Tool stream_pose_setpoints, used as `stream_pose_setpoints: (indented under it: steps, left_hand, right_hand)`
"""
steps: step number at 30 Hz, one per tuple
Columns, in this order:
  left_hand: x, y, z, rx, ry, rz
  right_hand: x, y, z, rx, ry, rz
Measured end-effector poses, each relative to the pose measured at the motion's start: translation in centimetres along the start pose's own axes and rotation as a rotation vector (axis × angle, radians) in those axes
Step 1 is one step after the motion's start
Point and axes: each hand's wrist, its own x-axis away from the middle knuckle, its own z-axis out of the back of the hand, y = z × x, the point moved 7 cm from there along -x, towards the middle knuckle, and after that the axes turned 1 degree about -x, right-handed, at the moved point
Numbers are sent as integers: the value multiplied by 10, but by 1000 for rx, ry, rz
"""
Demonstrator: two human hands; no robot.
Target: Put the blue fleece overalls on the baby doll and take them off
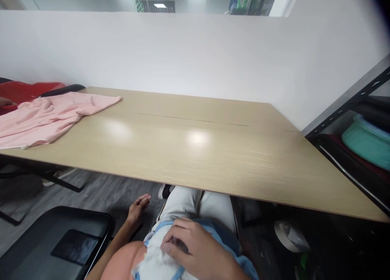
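Observation:
My left hand hangs low at my left side, below the table's front edge. Its fingers are loosely stretched out, with nothing held. In front of my belly is my right hand, over my white and blue top. Its fingers are curled so that the index finger and thumb come together near the tips, and I see nothing between them. Both hands are apart from the wooden table. Nearest my left arm is a black chair with a dark, flat, phone-like device lying on its seat.
Pink cloth lies spread at the table's left end, near red material and another person's hand. A black metal rack with a teal item stands at the right. Behind the table rises a white wall.

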Motion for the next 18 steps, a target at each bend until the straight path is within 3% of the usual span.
stream_pose_setpoints:
  steps: [3, 18]
  left_hand:
    - [3, 1, 0, -33, -7, 11]
    - [13, -2, 5, -124, 115, 12]
  right_hand:
    - [3, 3, -14, 123, -210, -7]
    - [4, 5, -16, 175, -272, 34]
